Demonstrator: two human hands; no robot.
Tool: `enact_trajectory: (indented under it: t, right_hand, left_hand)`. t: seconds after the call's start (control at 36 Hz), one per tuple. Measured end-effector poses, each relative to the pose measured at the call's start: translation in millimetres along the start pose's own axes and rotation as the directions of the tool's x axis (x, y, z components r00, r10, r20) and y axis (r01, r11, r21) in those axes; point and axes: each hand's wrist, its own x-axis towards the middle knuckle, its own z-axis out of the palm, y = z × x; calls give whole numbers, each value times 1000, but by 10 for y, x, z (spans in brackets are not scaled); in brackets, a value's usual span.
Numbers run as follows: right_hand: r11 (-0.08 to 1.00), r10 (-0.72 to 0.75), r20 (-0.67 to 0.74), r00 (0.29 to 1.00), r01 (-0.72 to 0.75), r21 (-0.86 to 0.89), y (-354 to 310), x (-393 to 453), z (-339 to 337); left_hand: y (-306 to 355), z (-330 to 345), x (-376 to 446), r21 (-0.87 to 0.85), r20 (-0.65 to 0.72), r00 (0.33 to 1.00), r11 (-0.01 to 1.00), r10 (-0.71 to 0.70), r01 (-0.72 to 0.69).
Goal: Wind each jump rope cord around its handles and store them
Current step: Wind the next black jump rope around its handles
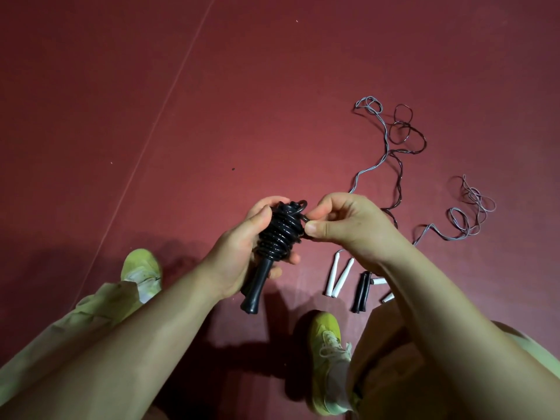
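My left hand [242, 256] grips a black jump rope [278, 237] whose cord is coiled in many turns around its paired black handles, the handle ends pointing down. My right hand [342, 225] pinches the free end loop of that black cord at the top of the coil. On the floor to the right lie a pair of white handles [338, 278] with a grey cord [466, 213], a pair of black handles [362, 294] with a dark cord [406, 131], and two more white handle ends [383, 287] partly hidden by my right forearm.
The floor is a dark red mat [272, 86] with a pale seam line [157, 122] running diagonally at the left. My two yellow-green shoes [142, 274] [328, 359] stand on it below the hands. Loose cords sprawl over the right side.
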Motion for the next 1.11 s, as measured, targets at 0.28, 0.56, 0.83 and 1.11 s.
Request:
enact_trajectory:
  t: [0.28,0.56,0.83,1.11]
  right_hand:
    - [1000,0,-30,1000,0,1,23,-15,20]
    - [993,-51,-95,994,61,99,140,9,159]
    - [985,-120,-27,992,122,118,232,39,170]
    - [989,-148,-122,981,149,-6,218,0,179]
  left_hand:
    - [11,-23,-8,60,39,996,995,-82,79]
    - [30,-58,-5,78,45,986,985,-159,155]
    - [97,-98,18,-58,3,985,983,-172,172]
    - [110,-37,0,82,42,974,973,-221,217]
